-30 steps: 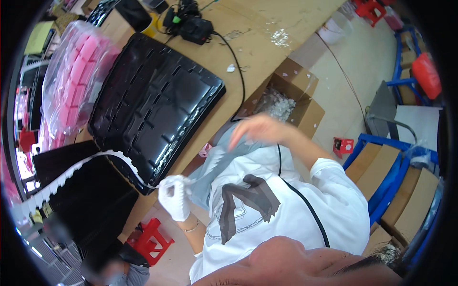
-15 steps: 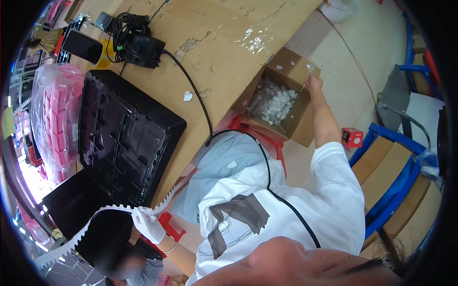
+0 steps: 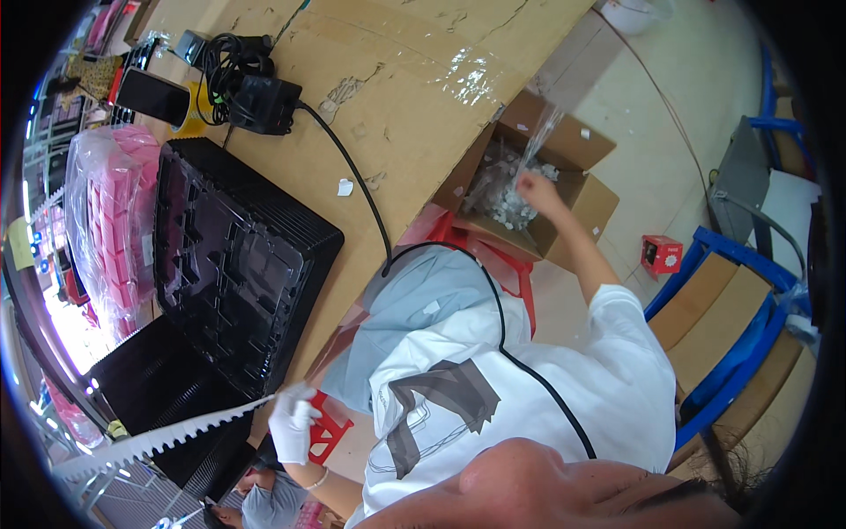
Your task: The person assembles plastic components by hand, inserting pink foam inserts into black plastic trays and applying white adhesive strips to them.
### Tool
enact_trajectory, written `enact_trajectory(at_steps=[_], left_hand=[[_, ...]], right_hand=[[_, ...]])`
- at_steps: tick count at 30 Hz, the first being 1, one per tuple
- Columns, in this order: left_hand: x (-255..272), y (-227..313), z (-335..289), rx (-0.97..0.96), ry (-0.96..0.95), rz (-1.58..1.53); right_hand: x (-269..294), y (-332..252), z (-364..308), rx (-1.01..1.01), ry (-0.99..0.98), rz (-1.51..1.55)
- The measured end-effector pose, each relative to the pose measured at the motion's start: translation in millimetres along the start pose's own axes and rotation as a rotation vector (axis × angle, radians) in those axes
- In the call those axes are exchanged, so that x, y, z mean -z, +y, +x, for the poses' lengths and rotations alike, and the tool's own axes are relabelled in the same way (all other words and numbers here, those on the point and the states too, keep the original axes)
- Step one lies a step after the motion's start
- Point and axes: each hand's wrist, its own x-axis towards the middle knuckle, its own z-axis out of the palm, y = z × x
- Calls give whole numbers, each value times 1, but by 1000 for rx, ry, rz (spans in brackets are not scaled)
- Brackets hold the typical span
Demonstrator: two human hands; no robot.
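My left hand (image 3: pixel 293 427), in a white glove, is closed at the near end of a white toothed strip (image 3: pixel 167 438) that stretches off to the lower left. Its fingertips are blurred. Bare and pinched together, my right hand (image 3: pixel 538 190) grips a clear plastic strip (image 3: pixel 545 132) over an open cardboard box (image 3: pixel 599 209). Inside that box lie many small white scraps and crumpled clear plastic (image 3: pixel 502 189). Beside my left hand, a stack of black plastic trays (image 3: pixel 304 238) leans at the table's edge, with another dark tray (image 3: pixel 150 370) below it.
The cardboard-topped table (image 3: pixel 423 79) carries a black power adapter (image 3: pixel 264 104) with its cable, a phone (image 3: pixel 152 95) and yellow tape (image 3: pixel 196 110). Pink wrapped trays (image 3: pixel 119 220) stand at left. A red stool (image 3: pixel 522 284), a small red box (image 3: pixel 661 255) and a blue-framed rack (image 3: pixel 718 326) are nearby.
My right hand has moved left from the box's outer flap to over its inside, with clear plastic in it. My left hand has shifted slightly right, and the toothed strip now runs straighter.
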Motion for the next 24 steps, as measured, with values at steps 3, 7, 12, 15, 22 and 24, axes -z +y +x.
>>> enact_trajectory(at_steps=[3, 7, 12, 15, 22, 24], left_hand=[[2, -1, -16, 254, -52, 290], [-8, -2, -4, 22, -159, 405], [-25, 6, 12, -319, -89, 448], [-28, 8, 19, -347, -106, 420], [-33, -10, 29, -535, -93, 427], [-35, -5, 25, -465, -110, 370]], right_hand=[[-3, -53, -70, 215, -119, -412], [3, -101, -111, 107, -100, -304], [83, -192, -114, 382, 723, -21], [140, -238, -121, 625, 809, 204], [181, -295, -164, 789, 237, 1210], [172, -290, -164, 681, 5, 1520]])
